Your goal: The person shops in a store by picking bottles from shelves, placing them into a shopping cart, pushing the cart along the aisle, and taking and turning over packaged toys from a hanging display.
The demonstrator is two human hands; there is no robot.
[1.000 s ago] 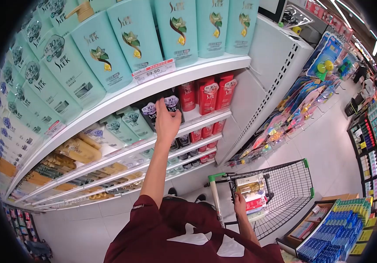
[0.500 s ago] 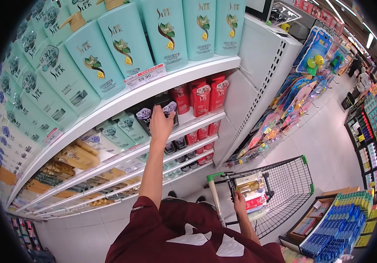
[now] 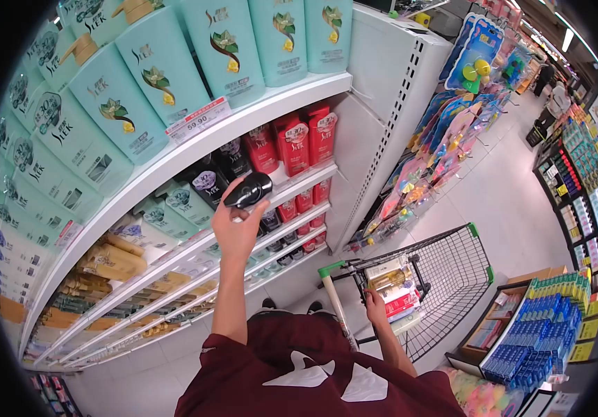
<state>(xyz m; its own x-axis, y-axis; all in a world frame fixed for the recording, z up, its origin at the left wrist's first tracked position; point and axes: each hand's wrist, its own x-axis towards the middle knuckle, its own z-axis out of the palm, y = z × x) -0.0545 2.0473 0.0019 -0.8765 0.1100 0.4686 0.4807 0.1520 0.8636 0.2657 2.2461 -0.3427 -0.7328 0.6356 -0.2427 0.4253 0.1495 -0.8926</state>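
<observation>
My left hand (image 3: 238,228) is wrapped round a black shampoo bottle (image 3: 250,191), its glossy cap towards me, just in front of the second shelf. Similar black bottles (image 3: 208,186) with purple labels stand behind it. Red bottles (image 3: 293,144) stand to their right and pale green bottles (image 3: 189,207) to their left. My right hand (image 3: 375,306) is closed at the near side of the shopping cart (image 3: 452,299), beside packages (image 3: 390,278) with yellow and red parts; what its fingers grip is hidden.
Large turquoise pump bottles (image 3: 115,104) fill the top shelf, above a price tag (image 3: 198,124). Colourful goods hang on the shelf end (image 3: 431,160). Blue boxes (image 3: 531,347) are stacked at the right. People (image 3: 556,101) are far down the aisle.
My left hand has drawn a black bottle out of the shelf, down and towards me, tilting its cap into view. My right hand stays by the cart. The view has shifted slightly.
</observation>
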